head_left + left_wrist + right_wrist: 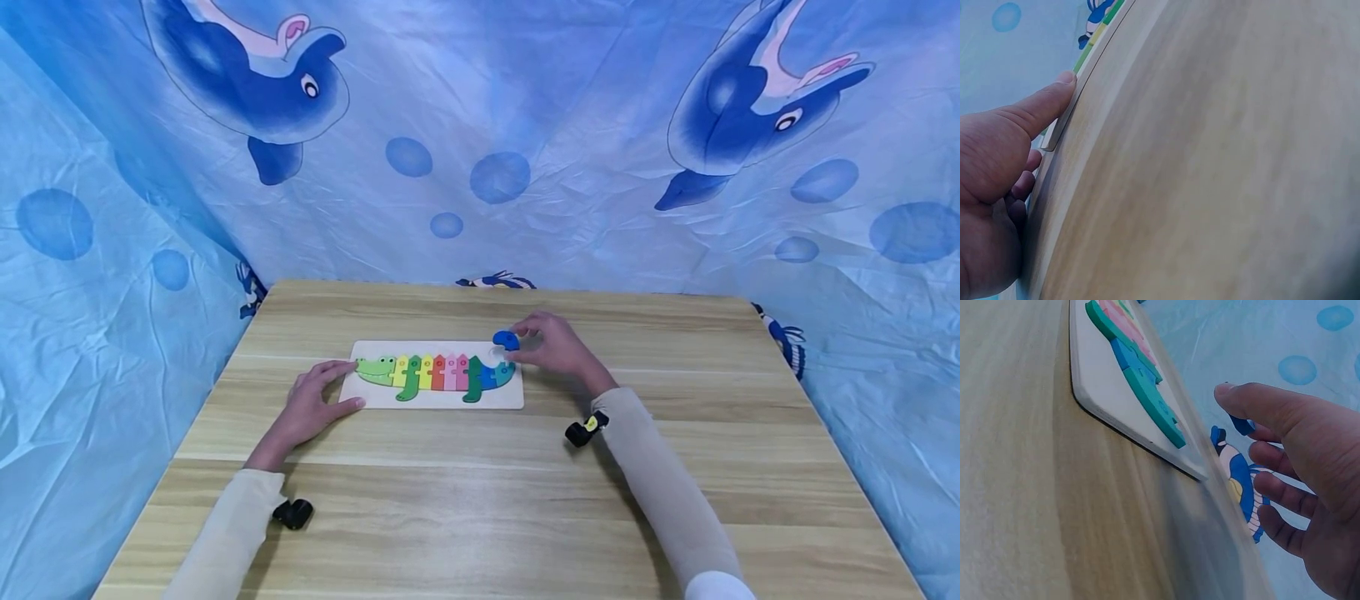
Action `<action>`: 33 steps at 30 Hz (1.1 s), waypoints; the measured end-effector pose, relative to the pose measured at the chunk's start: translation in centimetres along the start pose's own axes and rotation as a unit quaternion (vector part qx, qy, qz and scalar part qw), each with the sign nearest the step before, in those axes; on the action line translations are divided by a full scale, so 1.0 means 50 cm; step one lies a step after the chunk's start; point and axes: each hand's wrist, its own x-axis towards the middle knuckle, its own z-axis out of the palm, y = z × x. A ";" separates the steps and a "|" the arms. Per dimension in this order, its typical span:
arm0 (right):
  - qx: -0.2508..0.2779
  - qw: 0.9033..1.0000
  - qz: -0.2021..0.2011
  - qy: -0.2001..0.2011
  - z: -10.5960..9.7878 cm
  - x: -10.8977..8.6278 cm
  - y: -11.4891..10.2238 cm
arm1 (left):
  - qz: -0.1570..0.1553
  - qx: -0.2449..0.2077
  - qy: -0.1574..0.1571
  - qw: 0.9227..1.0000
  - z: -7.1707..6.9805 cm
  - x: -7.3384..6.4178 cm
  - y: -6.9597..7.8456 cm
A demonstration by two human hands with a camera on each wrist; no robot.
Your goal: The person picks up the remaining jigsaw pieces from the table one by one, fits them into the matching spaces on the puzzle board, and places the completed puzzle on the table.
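A white wooden puzzle board (431, 402) with a colourful crocodile lies on the table. My left hand (309, 404) rests at its left end, the index fingertip by the crocodile's snout. In the left wrist view the thumb (1047, 106) presses on the board's edge. Between thumb and fingers my right hand (553, 343) pinches a blue curved puzzle piece (507, 339), raised over the board's upper right corner. That piece (1242, 425) is mostly hidden behind the thumb in the right wrist view. Just below it, the teal tail piece (1150, 403) sits on the board.
The wood-grain table (450, 492) reaches back to a blue curtain (585, 225) printed with dolphins and bubbles. Black wrist cameras (294, 514) hang at both sleeves, close above the tabletop.
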 end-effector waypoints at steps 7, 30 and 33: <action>0.011 1.000 0.006 -0.002 0.018 0.002 0.005 | 0.002 0.005 0.002 1.000 0.000 -0.001 -0.004; 0.024 1.000 0.004 -0.015 0.045 -0.003 0.025 | 0.002 -0.002 0.005 1.000 0.005 -0.001 -0.010; 0.025 1.000 0.000 -0.016 0.046 -0.002 0.026 | 0.000 -0.004 0.005 1.000 0.006 -0.001 -0.009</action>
